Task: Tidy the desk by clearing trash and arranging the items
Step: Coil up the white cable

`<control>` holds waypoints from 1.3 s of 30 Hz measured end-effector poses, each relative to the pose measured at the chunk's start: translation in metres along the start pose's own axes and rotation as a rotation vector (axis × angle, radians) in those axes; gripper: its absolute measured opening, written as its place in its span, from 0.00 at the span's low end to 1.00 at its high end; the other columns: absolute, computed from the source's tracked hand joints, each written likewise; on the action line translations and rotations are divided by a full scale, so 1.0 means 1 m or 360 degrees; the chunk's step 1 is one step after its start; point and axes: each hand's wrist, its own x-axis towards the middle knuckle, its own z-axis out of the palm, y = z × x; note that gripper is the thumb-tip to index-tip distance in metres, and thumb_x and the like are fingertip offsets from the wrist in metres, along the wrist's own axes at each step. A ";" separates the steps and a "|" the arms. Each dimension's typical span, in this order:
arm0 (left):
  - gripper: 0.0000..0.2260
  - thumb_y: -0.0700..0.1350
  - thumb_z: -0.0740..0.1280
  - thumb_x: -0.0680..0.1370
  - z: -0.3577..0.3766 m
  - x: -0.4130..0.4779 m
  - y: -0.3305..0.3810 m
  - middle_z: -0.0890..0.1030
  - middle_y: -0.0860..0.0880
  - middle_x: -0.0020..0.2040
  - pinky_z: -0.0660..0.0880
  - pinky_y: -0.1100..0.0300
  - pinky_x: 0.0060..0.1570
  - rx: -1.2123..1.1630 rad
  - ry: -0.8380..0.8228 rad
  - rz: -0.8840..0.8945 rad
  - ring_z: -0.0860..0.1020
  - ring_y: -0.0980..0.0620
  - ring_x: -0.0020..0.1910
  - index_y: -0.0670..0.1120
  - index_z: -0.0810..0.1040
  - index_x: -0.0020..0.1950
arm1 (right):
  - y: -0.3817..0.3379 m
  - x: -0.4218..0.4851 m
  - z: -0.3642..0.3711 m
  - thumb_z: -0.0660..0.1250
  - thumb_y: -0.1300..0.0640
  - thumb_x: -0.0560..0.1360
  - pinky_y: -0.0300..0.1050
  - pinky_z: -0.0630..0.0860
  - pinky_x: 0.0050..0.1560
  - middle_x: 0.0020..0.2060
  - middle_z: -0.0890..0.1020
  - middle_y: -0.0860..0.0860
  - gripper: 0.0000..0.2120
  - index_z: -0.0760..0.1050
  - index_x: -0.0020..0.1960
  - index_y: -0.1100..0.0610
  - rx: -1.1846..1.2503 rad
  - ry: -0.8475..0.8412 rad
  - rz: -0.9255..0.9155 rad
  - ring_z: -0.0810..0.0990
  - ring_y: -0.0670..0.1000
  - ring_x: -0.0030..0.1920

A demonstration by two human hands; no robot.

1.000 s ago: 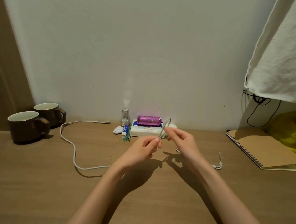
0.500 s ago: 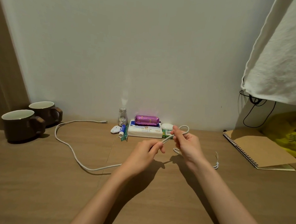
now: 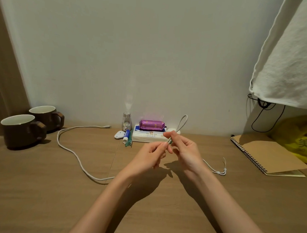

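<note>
Cable coiling, mid-fold.
Left hand (image 3: pixel 148 156) and right hand (image 3: pixel 186 150) hold the white cable (image 3: pixel 58 139) above the table (image 3: pixel 42 191), fingers (image 3: pixel 173 137) pinching it; a loop stands beyond them, slack trails left. Next, likely: gather slack, fold again.

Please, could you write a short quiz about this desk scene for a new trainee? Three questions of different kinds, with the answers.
1. True or false: the left hand and the right hand both pinch the white cable.
2. What lies on the tissue pack? A) purple packet B) scissors C) spoon
3. Fill in: ___ brown mugs stand at the left end of the desk.
Key: 1 true; 2 A; 3 two.
</note>
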 end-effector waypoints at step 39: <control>0.06 0.48 0.76 0.67 -0.037 0.004 -0.018 0.77 0.57 0.34 0.64 0.73 0.31 0.0973 0.0461 0.0735 0.72 0.60 0.32 0.50 0.86 0.44 | 0.000 -0.006 -0.010 0.64 0.55 0.78 0.30 0.63 0.19 0.31 0.79 0.50 0.12 0.78 0.58 0.58 -0.0043 -0.0533 0.0654 0.67 0.42 0.21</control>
